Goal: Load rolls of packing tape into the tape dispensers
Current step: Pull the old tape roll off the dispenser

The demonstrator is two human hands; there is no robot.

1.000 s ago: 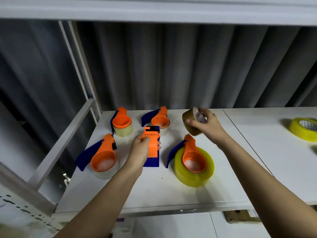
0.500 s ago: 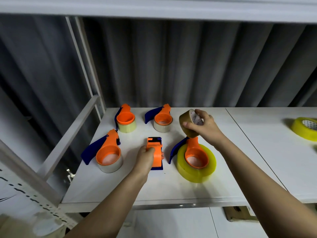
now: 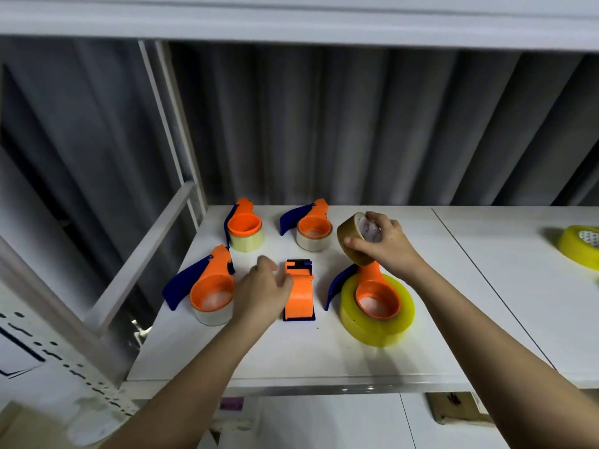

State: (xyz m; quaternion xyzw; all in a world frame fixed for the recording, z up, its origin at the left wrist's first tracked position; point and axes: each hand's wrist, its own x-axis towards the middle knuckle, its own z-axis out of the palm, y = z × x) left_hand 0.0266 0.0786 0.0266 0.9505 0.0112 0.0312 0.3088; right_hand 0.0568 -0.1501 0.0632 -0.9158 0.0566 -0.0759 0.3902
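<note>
An empty orange and blue tape dispenser stands on the white table, between loaded ones. My left hand is just left of it, fingers loosely spread and blurred, its thumb close to the orange body. My right hand grips a brown roll of packing tape, tilted in the air behind the front right dispenser, which carries a thick yellow roll. Three more loaded dispensers lie at the front left, back left and back middle.
A loose yellow tape roll lies at the far right on the adjoining table top. A white slanted rail and upright posts border the table's left side. A grey corrugated wall closes the back, with a shelf overhead.
My left hand gripped the empty dispenser before; now the dispenser stands on the table and the hand has come off it to the left. The right hand still holds the brown roll.
</note>
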